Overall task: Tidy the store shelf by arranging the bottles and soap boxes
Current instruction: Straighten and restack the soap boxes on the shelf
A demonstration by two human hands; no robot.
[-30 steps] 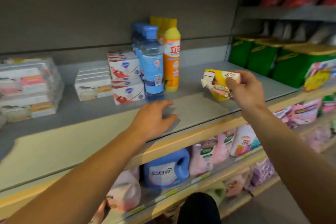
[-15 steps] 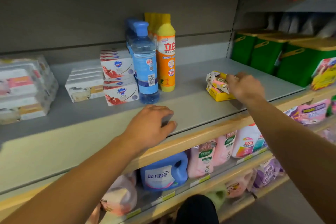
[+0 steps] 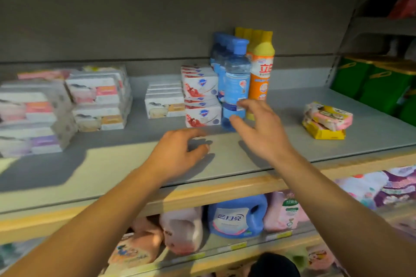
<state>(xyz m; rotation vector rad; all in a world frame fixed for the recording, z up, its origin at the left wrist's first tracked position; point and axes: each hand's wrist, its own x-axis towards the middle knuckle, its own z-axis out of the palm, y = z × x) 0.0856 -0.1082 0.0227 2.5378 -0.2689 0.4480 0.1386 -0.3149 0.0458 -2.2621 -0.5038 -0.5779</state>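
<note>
Hidden: the rear blue bottles and yellow-capped bottles stand in rows behind the front ones, so only their caps and shoulders show; motion blur makes the print on the packs at far left unreadable.
Cut off: the green bins (image 3: 378, 83) run out of view at the right edge.
Surroundings: a blue detergent jug (image 3: 236, 216) and pink refill pouches (image 3: 182, 229) sit on the lower shelf.
In the way: the right hand (image 3: 258, 128) covers the base of the front blue bottle (image 3: 236, 83).
Right hand: released, fingers spread, holding nothing, just in front of that bottle.
Left hand: (image 3: 177, 153) relaxed, fingertips resting on the grey shelf (image 3: 281, 148).
Soap boxes: white boxes with red print (image 3: 201, 94) are stacked touching the blue bottles' left side; plain white boxes (image 3: 165, 102) stand just left of them.
Orange bottle: (image 3: 261, 74) upright, touching the blue bottle's right.
Loose soap packs: (image 3: 326, 119) a pink pack atop a yellow one, alone well to the right.
</note>
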